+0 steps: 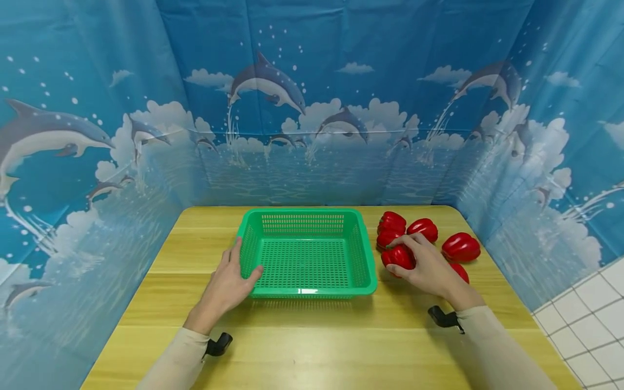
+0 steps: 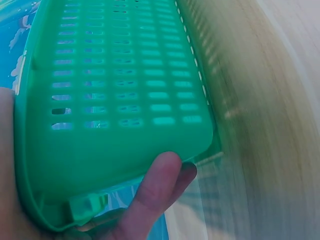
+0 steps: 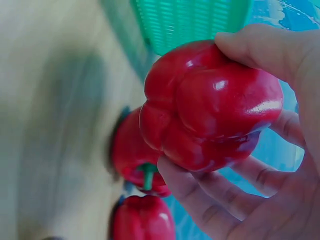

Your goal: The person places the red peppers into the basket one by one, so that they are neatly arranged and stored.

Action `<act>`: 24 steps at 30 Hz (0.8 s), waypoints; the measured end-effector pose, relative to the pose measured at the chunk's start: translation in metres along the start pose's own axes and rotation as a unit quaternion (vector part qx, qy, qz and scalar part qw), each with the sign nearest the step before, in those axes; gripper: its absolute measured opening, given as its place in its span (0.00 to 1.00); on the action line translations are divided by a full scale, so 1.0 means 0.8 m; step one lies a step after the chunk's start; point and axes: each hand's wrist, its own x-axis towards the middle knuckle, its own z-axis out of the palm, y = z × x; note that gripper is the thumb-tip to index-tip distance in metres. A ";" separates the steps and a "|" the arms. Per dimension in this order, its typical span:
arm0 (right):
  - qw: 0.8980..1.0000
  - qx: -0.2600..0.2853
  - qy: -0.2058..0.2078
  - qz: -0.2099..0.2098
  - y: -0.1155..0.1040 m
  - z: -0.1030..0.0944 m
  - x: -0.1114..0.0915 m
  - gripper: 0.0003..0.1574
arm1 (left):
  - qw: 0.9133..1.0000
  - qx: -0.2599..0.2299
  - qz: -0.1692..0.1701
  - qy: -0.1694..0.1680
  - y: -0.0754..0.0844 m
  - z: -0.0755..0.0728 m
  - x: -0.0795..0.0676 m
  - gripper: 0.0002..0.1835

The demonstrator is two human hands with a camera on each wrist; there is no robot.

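Head view: a right hand (image 1: 431, 268) is gripping a red pepper (image 1: 397, 261) in widely curved fingers, right of the green basket (image 1: 331, 292), whose left side the left hand (image 1: 229, 287) is holding; too light a hold on glossy skin could be risking a drop onto neighboring peppers (image 1: 460, 247).

Blue curtain (image 1: 390, 32) behind and along both sides of yellow wood-grain desk (image 1: 312, 352); printed dolphins (image 1: 273, 82) leaping among white clouds (image 1: 166, 120) over pale water (image 1: 312, 181). White square tiles (image 1: 596, 322), lower right.
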 end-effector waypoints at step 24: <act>0.997 0.031 0.020 -0.065 -0.090 -0.018 0.084 0.39 | 1.000 0.005 0.008 0.013 -0.001 0.003 -0.008 0.56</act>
